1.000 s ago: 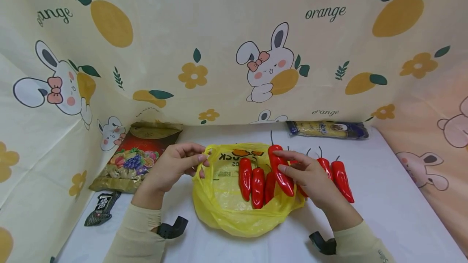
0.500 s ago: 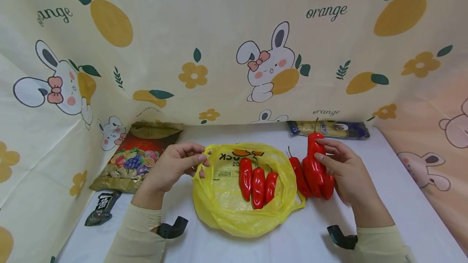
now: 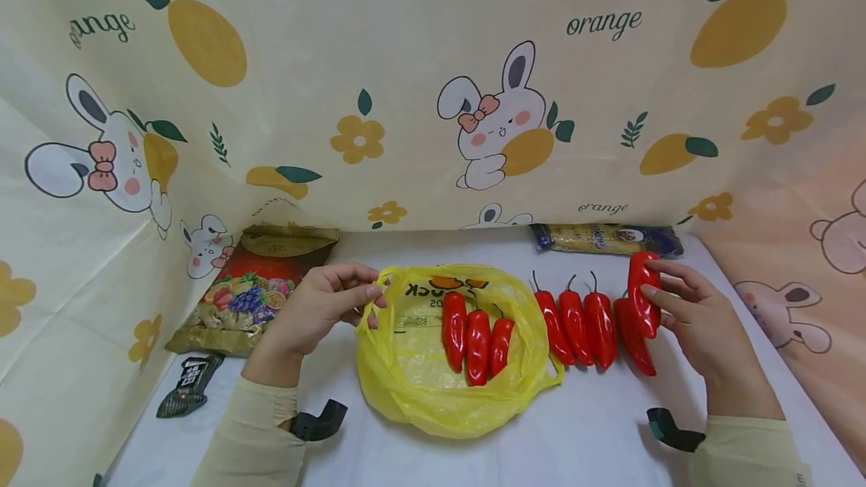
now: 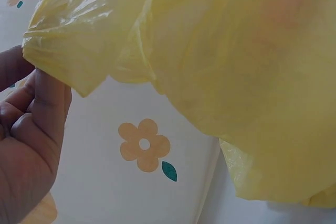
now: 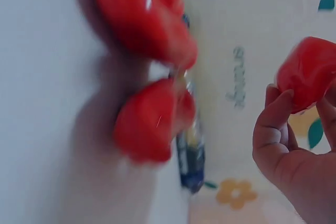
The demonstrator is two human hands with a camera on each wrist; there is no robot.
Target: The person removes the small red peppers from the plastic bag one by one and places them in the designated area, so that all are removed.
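Observation:
My left hand [image 3: 323,305] pinches the left rim of a yellow plastic bag [image 3: 449,415], which stands with its mouth spread. Inside the bag lie three red chili peppers [image 3: 477,348]. In the left wrist view the thumb and a finger hold the yellow film [image 4: 199,40]. To the right, my right hand [image 3: 700,314] grips another red chili pepper [image 3: 644,295] between thumb and fingers, raised above the table. Below and left of it a row of several more chili peppers [image 3: 599,329] lies beside the bag. The right wrist view shows the held pepper [image 5: 307,72] up close.
At the back left leans a red and gold packet [image 3: 253,295] with fruit printed on it. A small black sachet [image 3: 189,388] lies in front of it. Along the back wall is a long blue and yellow packet [image 3: 605,240]. Patterned cloth [image 3: 406,58] walls the white table.
My right hand has moved right, carrying the chili pepper from over the bag, across the row, to its right end. The left hand keeps its place on the bag rim.

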